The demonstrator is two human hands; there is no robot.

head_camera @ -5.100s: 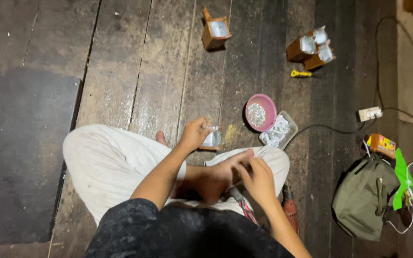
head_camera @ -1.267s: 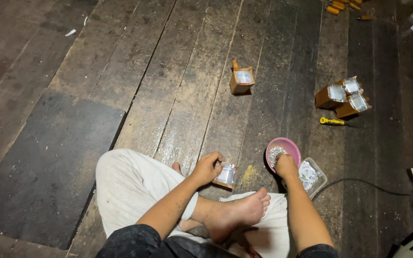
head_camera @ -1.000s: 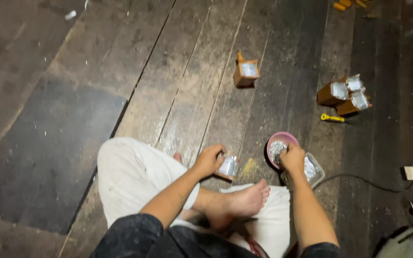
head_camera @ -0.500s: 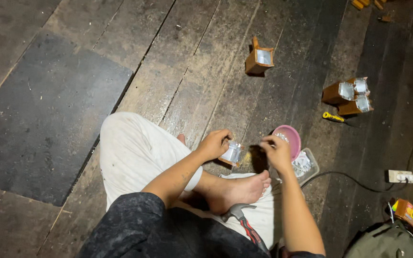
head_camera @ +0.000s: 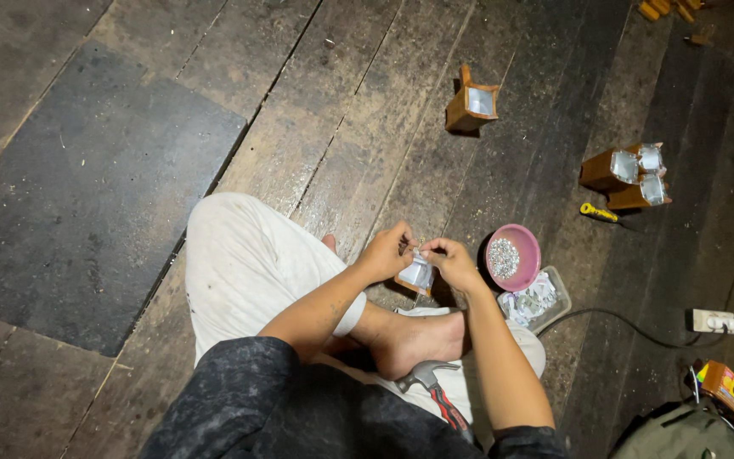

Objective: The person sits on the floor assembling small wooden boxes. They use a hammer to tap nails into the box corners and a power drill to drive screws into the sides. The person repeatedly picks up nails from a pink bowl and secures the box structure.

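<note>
I sit cross-legged on a dark plank floor. My left hand (head_camera: 386,252) grips a small wooden box with a shiny silver lining (head_camera: 416,274), held just above my knee. My right hand (head_camera: 450,260) meets it at the box's top edge, fingertips pinched there; whether they hold something tiny I cannot tell. Just right of my hands stands a pink bowl (head_camera: 514,257) filled with small silvery pieces. A clear plastic tray (head_camera: 537,302) with more shiny bits lies beside the bowl.
A hammer (head_camera: 431,387) rests on my lap by my bare foot. Three more lined wooden boxes lie farther off, one alone (head_camera: 471,103) and two together (head_camera: 628,176). A yellow-handled tool (head_camera: 596,212), a white power strip (head_camera: 714,320) with cable and a green bag (head_camera: 681,433) are at right.
My right hand has left the pink bowl and come back left to the box in my left hand. The view has shifted so the floor objects sit farther right.
</note>
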